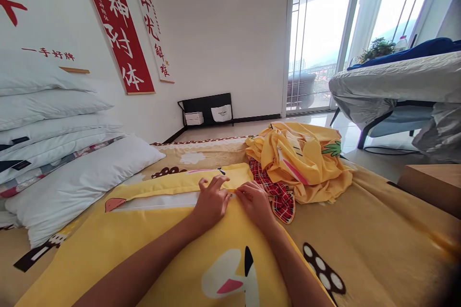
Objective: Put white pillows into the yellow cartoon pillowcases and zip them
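A yellow pillowcase [154, 244] with printed cartoon shapes lies spread before me. Along its far side runs a long opening, with white material [162, 201] showing inside. At the right end of this opening, my left hand [213, 200] is closed on the cloth edge, its thumb and fingers bent together. Close beside it, my right hand [255, 200] pinches the same edge with its fingertips. Whatever small part lies between the fingertips is too hidden to make out. Just beyond my right hand is a bunched yellow cloth [298, 158] with red plaid trim [283, 201].
White pillows [54, 105] are stacked at the left, one leaning down onto the tan blanket [378, 230]. A wooden box-like edge [432, 187] stands at the right. Behind are a covered table [396, 76], a black rack [207, 105] by the wall and glass doors [320, 43].
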Demonstrator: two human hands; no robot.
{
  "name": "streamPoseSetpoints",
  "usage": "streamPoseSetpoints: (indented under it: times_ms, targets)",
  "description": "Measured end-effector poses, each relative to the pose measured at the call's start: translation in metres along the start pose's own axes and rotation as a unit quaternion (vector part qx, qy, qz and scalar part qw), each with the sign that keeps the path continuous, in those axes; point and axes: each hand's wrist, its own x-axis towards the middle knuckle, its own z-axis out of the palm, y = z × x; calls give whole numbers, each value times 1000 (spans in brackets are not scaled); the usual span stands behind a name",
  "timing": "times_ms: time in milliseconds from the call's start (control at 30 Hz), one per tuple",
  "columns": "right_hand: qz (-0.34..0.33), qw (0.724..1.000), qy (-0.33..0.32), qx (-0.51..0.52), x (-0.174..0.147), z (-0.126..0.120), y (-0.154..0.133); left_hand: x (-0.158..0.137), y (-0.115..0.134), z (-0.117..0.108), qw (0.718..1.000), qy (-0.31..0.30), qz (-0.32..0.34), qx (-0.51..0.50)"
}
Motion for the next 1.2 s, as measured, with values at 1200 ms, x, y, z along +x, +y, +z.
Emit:
streamPoseSetpoints:
  times_ms: [1200]
  targets:
    - [-73,992,-18,-105,0,1,7,7,-1,6,985,-16,-137,-104]
